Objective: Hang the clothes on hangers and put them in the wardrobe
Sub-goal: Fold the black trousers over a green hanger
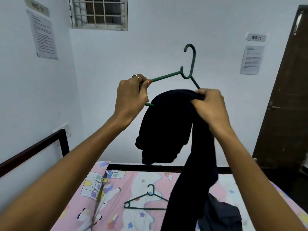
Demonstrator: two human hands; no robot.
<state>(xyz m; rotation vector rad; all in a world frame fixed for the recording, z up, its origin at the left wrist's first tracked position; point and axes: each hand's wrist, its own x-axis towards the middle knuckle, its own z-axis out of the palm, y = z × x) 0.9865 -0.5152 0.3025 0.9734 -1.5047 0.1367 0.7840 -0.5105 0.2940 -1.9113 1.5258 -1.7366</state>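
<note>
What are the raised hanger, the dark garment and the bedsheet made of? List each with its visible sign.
Raised hanger: likely moulded plastic, matte green, with thick rounded bars.
Dark garment: soft cloth, possibly knit; it drapes limply and bunches.
Bedsheet: thin printed cotton-like fabric with wrinkles, matte.

The left hand (131,95) gripped one end of a raised hanger (171,76) at about 10 o'clock from the picture's centre; the right hand (210,105) pinched a garment (166,124) at 2 o'clock. The garment lay draped over the hanger's lower bar, one part hanging behind, the other falling toward 6 o'clock down to the bed (116,214). On the bed, a second hanger (146,201) lay flat at 6 o'clock, another garment (221,215) just right of it (partly under the hanging cloth). A door (283,97) stood at 3 o'clock, a window (99,13) at 11.
</note>
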